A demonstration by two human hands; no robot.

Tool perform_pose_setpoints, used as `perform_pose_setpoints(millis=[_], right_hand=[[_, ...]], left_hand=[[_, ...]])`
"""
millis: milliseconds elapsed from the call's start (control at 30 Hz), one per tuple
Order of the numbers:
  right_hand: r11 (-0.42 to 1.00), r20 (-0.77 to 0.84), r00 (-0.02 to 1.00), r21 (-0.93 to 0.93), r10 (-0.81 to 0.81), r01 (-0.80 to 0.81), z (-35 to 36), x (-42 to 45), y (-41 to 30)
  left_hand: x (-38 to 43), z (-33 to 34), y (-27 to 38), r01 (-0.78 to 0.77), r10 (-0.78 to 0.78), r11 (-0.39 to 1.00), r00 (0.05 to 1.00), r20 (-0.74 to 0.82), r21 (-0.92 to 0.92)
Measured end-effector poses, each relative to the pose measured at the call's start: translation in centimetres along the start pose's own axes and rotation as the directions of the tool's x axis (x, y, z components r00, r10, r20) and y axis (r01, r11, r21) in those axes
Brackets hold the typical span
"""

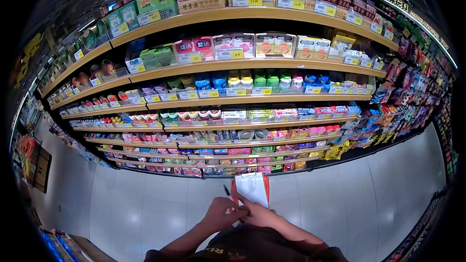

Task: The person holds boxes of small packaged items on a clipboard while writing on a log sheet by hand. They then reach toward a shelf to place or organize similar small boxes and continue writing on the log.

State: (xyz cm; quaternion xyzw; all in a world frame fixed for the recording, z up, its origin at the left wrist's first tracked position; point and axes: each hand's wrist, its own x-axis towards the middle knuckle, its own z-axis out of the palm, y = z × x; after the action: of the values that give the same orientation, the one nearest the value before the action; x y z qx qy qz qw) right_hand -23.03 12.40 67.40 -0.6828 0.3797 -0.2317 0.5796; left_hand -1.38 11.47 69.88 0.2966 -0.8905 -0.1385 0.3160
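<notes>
A red clipboard (267,189) with a printed sheet of paper (251,187) under its clip is held out before my body. My right hand (257,211) lies over its lower left part, with one finger stretched along the left edge; the grip underneath is hidden. Close beside it is my left hand (224,211), fingers bent and meeting the right hand. A dark pen (226,190) points up past the left hand's knuckles, and its lower part is covered by the fingers.
Tall wooden-edged shelves (255,63) with boxed sweets, gum bottles and price tags curve across the front. Hanging snack packets (411,80) are on the right. Pale floor tiles (164,196) lie below. A lower shelf (418,231) edges the bottom right.
</notes>
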Motion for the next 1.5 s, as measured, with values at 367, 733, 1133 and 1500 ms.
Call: perform_pose_setpoints(millis=[367, 733, 1133, 1500], right_hand=[[0.988, -0.484, 0.874, -0.112, 0.035, -0.101, -16.2, -6.6, 10.7], [0.677, -0.488, 0.568, -0.715, -0.663, 0.177, -28.4, 4.0, -8.7], [0.403, -0.221, 0.845, -0.915, -0.487, -0.006, -31.0, 22.6, -29.4], [0.441, -0.457, 0.885, -0.778, 0.091, -0.447, -33.5, 29.2, -32.3]], left_hand=[[-11.7, 6.7, -10.1, 0.766, -0.889, 0.425, 0.25, 0.385, 0.483], [-32.1, 12.6, -21.4, 0.917, -0.588, -0.071, -0.356, 0.727, 0.392], [-27.6, 5.9, -35.6, 0.935, -0.773, 0.197, -0.037, 0.633, 0.295], [-29.9, 8.3, -36.8, 0.96, -0.742, 0.102, -0.102, 0.662, 0.261]])
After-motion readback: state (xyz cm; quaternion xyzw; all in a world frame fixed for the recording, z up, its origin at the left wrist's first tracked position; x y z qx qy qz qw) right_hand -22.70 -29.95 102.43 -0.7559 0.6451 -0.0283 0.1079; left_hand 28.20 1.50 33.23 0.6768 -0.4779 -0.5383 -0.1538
